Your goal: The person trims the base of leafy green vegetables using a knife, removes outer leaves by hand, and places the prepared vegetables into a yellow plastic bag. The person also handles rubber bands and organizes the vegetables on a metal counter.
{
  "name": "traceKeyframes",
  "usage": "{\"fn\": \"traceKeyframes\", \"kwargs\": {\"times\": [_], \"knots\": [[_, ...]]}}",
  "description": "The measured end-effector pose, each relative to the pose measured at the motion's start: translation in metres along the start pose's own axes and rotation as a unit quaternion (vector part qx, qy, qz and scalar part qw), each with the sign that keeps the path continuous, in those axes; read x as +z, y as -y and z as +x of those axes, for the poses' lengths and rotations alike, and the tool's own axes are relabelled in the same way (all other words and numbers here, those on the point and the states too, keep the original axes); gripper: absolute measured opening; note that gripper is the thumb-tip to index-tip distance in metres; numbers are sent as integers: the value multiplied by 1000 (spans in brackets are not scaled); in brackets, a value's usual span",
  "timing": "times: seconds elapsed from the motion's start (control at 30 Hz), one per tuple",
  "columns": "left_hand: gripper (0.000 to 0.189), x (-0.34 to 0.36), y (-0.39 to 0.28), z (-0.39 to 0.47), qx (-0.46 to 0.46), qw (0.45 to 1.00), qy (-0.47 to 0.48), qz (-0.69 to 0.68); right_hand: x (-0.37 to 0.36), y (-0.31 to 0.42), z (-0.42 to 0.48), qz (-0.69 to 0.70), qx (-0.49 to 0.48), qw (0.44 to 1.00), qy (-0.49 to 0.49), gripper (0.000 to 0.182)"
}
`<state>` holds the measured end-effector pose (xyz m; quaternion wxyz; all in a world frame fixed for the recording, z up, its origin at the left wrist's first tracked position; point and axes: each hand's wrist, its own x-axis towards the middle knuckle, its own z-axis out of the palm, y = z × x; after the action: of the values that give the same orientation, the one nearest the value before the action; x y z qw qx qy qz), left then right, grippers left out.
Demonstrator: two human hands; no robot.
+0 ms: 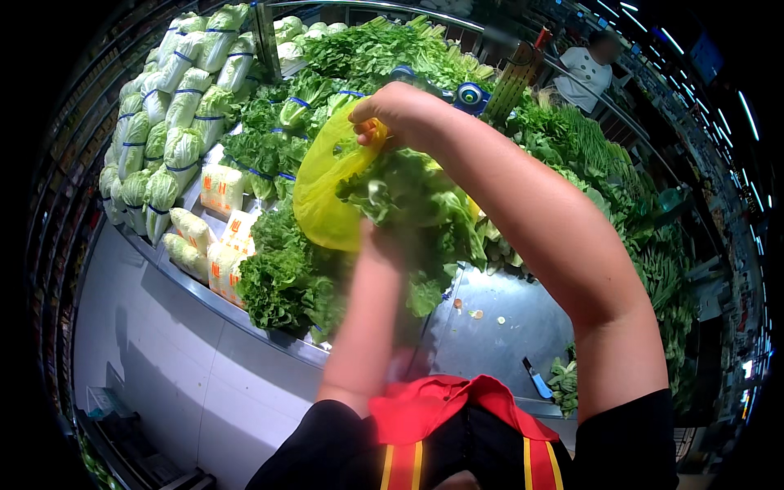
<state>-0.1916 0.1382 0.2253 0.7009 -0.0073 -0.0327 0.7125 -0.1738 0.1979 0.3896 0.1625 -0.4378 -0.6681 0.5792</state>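
Note:
My right hand [389, 116] reaches across from the right and pinches the rim of a thin yellow plastic bag [324, 190], which hangs open below it. Against the bag's mouth is a loose bunch of green leafy lettuce [422, 190], partly blurred. My left forearm rises from below, and its wrist [381, 245] runs into these leaves. The left hand itself is hidden by the lettuce, so its fingers do not show. More frilly lettuce [275, 263] lies on the display just left of that forearm.
Napa cabbages [184, 110] bound with blue tape are stacked at left, beside wrapped vegetables [222, 190] bearing writing. A blue-handled knife [539, 381] lies on the metal counter [502, 343] near scraps. A blue device [470, 98] stands beyond my right hand. A person [582, 73] is behind the rail.

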Motion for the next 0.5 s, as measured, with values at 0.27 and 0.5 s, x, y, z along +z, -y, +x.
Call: {"fn": "traceKeyframes", "kwargs": {"times": [0.27,0.5], "knots": [[40,-39,-100,51,242,967,-65,-41,20,12,-7,113,-50,992,-8,10],[44,-86,-113,91,210,855,136,-455,48,-1,-7,124,-83,989,-14,13]]}}
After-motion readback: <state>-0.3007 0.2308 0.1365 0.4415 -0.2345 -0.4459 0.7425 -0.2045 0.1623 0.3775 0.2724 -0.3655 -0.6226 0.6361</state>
